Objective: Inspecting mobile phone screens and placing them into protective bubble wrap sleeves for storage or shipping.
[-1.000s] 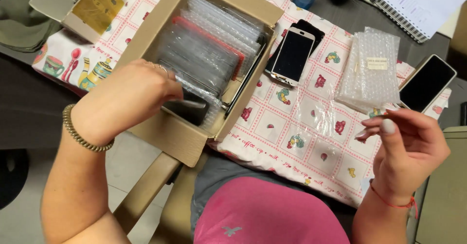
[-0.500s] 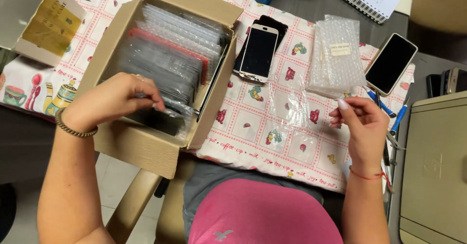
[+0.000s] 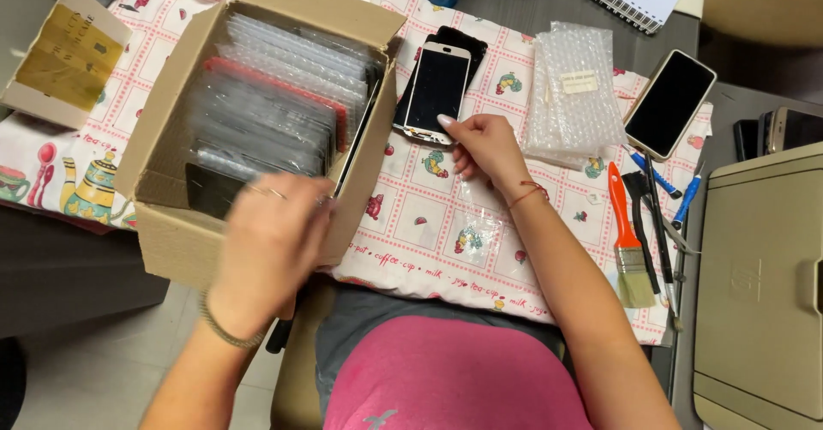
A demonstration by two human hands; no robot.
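1. Head view: a person seated at a bench (image 3: 549,10) covered by a patterned cloth (image 3: 429,224) works over one open cardboard box (image 3: 171,224) packed with a row of bubble-wrapped screen panels (image 3: 274,96), too many and too overlapped to count.
2. The left hand (image 3: 270,241) sits at the box's near corner, seen from the back; its fingers (image 3: 287,192) curl together at a dark panel (image 3: 210,192) standing at the near end of the row, though whether they grip it cannot be told.
3. The right hand (image 3: 484,147) lies on the cloth just right of the box, fingers loosely bent and a little apart, one fingertip touching the lower edge of a white-framed phone screen (image 3: 437,87). That screen lies on a darker one (image 3: 459,42): two in the stack.
4. A clear plastic sleeve (image 3: 471,216) lies flat by the right wrist.
5. Further right: one stack of bubble-wrap bags (image 3: 574,96), one phone (image 3: 670,102), one orange-handled brush (image 3: 627,241) and a cluster of slim tools (image 3: 656,216).
6. One smaller open box (image 3: 51,61) lies at far left.
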